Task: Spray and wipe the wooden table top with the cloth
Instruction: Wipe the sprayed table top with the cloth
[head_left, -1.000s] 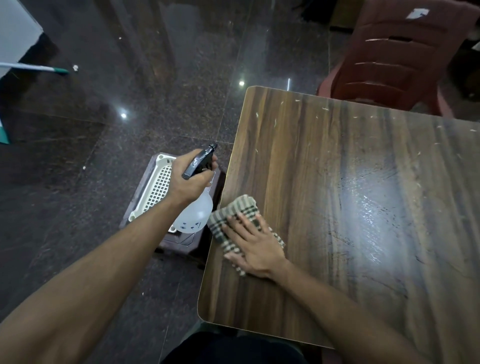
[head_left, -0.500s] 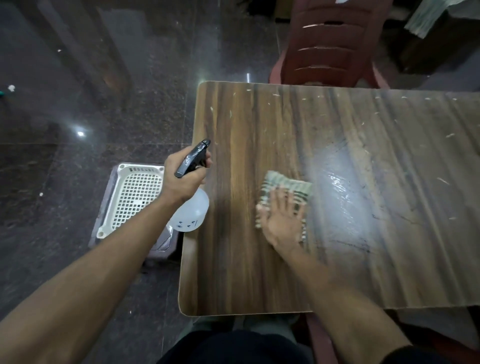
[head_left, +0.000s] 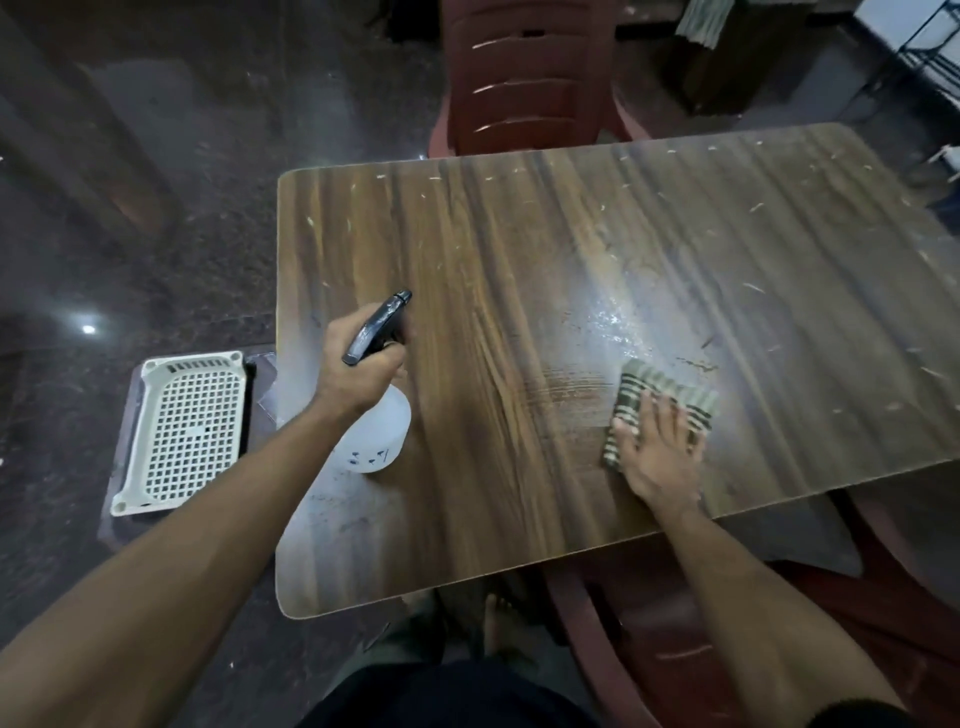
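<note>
Two hands working: left hand (head_left: 358, 374) gripping spray bottle (head_left: 375, 426) over wooden table top (head_left: 493, 249), near its left edge. Right hand (head_left: 660, 452), fingers flat, pressing cloth (head_left: 675, 395) now carried rightward from that edge into wet patch (head_left: 613, 322). Wiping progressing; specks remaining far side.

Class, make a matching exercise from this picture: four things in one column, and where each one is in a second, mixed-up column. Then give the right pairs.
Things:
1. spray bottle
2. checked cloth
3. white basket
4. red chair

Places:
A. on the floor, left of the table
B. gripped in the left hand
C. beyond the table's far edge
D. under the right hand, on the table top

Pairs: 1-B, 2-D, 3-A, 4-C
</note>
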